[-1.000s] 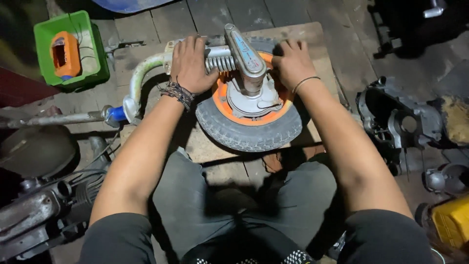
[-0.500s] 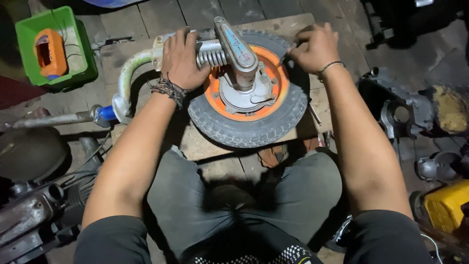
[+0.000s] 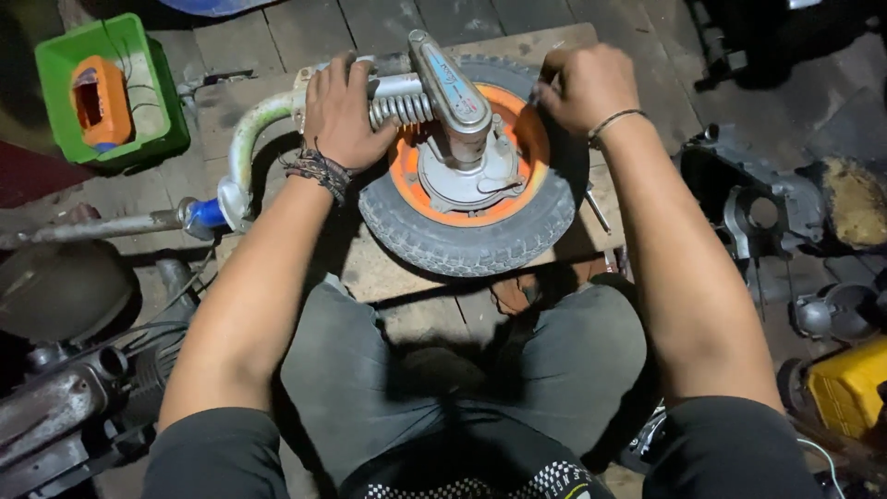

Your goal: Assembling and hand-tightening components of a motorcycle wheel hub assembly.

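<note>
Far left: a green crate (image 3: 57, 69) sits on the plank floor (image 3: 277, 32) with an orange boxy part (image 3: 100, 100) inside it. Below it, dark engine parts (image 3: 55, 407) lie at the frame's lower left, in shadow. A grey metal tube (image 3: 102, 226) runs right to a blue-collared joint (image 3: 205, 214), where a pale curved fork tube (image 3: 248, 148) bends up toward the wheel.

Left hand (image 3: 344, 115): palm down over the fork tube and the ribbed coil spring (image 3: 401, 109), fingers curled over them in a pressing hold. Cord bracelets (image 3: 319, 171) on the wrist.

Centre: a small wheel lies flat on a wooden board (image 3: 388, 268) that rests on the floor, just ahead of the person's knees. Grey treaded tyre (image 3: 462, 245), orange rim (image 3: 407, 166), grey metal hub (image 3: 467, 171). A grey suspension arm (image 3: 448, 79) crosses the hub from the top.

Right hand (image 3: 584, 85): at the tyre's upper right edge, fingers closed tight, pinching something thin against the rim; what it is cannot be told. A thin band (image 3: 617, 118) circles the wrist. A thin metal rod (image 3: 597, 211) lies on the board just beside the tyre.

Far right: a dark engine casing (image 3: 753, 199), well apart from the wheel; a yellow object (image 3: 845, 383) at the lower right edge.
</note>
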